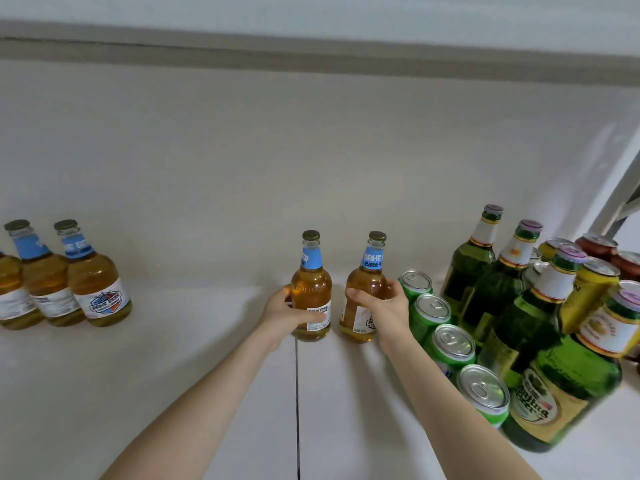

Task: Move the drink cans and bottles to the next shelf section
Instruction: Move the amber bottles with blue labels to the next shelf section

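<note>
Two amber beer bottles with blue neck labels stand upright near the middle of the white shelf. My left hand [284, 315] grips the left amber bottle [311, 289], which stands just right of the dark seam [297, 393] between shelf sections. My right hand [384, 308] grips the right amber bottle [367, 285] around its body. Three more amber bottles [97, 285] stand in the left section, far left.
To the right stands a row of green cans [450, 344], then tall green bottles [554, 341], yellow cans [595, 285] and red cans [599, 245] behind. A white back wall [311, 168] and an upper shelf edge [311, 53] close the space.
</note>
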A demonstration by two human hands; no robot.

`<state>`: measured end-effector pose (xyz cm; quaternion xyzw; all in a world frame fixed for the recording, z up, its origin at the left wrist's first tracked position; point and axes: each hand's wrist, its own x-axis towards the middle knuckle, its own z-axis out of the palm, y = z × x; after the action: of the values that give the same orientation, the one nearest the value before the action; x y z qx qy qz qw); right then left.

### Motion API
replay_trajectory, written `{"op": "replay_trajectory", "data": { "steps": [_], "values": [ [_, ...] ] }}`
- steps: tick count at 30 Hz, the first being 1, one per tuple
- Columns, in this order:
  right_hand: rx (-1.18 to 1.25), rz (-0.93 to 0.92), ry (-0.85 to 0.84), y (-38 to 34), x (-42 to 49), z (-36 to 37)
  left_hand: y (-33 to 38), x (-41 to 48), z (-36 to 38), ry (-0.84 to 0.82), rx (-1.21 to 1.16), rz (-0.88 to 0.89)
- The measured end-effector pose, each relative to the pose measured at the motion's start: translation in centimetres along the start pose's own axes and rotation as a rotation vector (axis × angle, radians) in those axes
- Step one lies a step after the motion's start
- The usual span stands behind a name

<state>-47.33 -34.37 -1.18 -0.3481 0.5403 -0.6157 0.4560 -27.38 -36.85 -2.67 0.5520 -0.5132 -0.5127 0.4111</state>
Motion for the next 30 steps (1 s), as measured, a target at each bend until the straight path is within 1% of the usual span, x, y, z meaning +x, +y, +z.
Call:
{"op": "replay_trajectory", "data": {
  "steps": [14,18,22,27,30],
  "values": [
    [-0.070,-0.103,-0.084,0.9,1.2,0.0,-0.3,1.6,0.1,-0.081,0.051,0.081],
    [-0.055,-0.112,-0.059,1.9,0.2,-0.6,-0.9,1.1,-0.8,-0.112,0.036,0.116],
    [-0.071,-0.150,-0.035,3.8,-1.1,-1.1,-1.9,0.6,-1.5,-0.051,-0.031,0.114],
    [-0.113,-0.197,-0.024,4.3,-1.1,-1.0,-2.2,0.4,-0.4,0.012,-0.045,0.128],
    [-0.108,-0.205,-0.016,4.4,-1.0,-0.9,-2.1,0.4,0.0,0.022,-0.043,0.134]
  ]
}}
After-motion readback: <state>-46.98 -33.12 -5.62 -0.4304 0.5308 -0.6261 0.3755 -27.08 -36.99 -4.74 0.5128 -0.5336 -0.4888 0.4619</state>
